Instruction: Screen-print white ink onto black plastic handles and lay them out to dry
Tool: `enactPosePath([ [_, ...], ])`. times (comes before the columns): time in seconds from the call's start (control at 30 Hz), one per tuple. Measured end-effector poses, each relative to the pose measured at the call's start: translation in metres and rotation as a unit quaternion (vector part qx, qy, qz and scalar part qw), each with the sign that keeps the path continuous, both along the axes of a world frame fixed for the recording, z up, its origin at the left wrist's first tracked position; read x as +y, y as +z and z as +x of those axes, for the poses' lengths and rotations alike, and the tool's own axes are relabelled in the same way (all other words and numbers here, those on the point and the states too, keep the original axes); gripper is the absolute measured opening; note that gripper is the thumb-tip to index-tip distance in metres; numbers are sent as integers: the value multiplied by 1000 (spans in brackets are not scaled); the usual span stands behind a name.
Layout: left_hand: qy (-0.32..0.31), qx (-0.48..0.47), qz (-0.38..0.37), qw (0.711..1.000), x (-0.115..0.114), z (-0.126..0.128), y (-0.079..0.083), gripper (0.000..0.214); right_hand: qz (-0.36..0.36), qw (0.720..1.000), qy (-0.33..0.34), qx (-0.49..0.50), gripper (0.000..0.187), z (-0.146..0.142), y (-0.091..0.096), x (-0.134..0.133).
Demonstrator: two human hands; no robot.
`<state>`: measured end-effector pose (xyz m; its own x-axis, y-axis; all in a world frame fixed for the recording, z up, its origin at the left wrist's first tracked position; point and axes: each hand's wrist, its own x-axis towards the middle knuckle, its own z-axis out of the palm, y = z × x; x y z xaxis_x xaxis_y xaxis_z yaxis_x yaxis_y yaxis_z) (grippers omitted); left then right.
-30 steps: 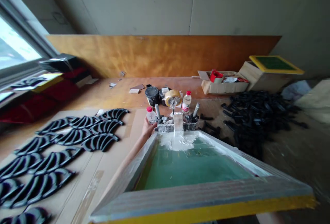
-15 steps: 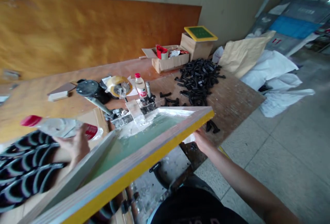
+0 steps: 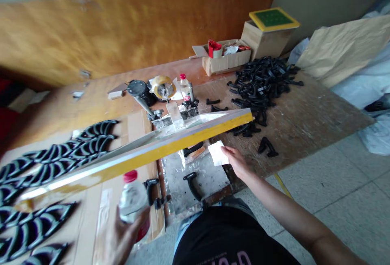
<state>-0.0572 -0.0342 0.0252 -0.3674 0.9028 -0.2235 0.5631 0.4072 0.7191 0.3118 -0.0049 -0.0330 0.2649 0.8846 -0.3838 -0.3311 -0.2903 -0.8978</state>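
My left hand is wrapped round a clear plastic bottle with a red cap and red label, held upright at the lower left. In my right hand a folded white cloth or tissue is pinched. Between and above my hands a yellow-edged screen frame stands tilted, clamped at its far side. Under it a black curved handle lies on a metal plate. Another black handle is just right of the bottle.
Rows of black curved handles cover cardboard at left. A heap of black parts lies at right, near an open carton and a box topped by a green-and-yellow screen. A second red-capped bottle stands behind the frame.
My left hand has brought the bottle down and nearer, turning it from lying sideways to upright. The frame appears more edge-on. My right hand and white cloth now show clear of the frame.
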Motion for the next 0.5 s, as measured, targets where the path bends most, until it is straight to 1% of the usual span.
enactPosePath([
  [0.07, -104, 34, -62, 992, -12, 21, -10, 73, 5, 1000, 22, -11, 54, -5, -5, -1],
  [0.1, -160, 55, -82, 982, -14, 33, -13, 71, 9, 999, 35, -19, 54, -7, -6, -2],
  [0.17, -268, 123, -95, 951, -15, 59, -16, 67, 17, 998, 58, -36, 55, -10, -8, -5],
  [0.23, -345, 205, -90, 912, -9, 84, -16, 63, 22, 995, 76, -56, 56, -11, -8, -8],
  [0.3, -396, 266, -84, 875, 0, 105, -14, 61, 22, 993, 86, -76, 57, -10, -7, -12],
  [0.37, -430, 304, -79, 846, 11, 122, -9, 61, 19, 992, 95, -86, 58, -8, -8, -17],
  [0.43, -456, 327, -74, 825, 21, 134, -3, 63, 13, 991, 96, -90, 58, -4, -9, -20],
  [0.5, -474, 341, -67, 809, 29, 142, 3, 63, 8, 992, 88, -93, 56, 0, -10, -22],
])
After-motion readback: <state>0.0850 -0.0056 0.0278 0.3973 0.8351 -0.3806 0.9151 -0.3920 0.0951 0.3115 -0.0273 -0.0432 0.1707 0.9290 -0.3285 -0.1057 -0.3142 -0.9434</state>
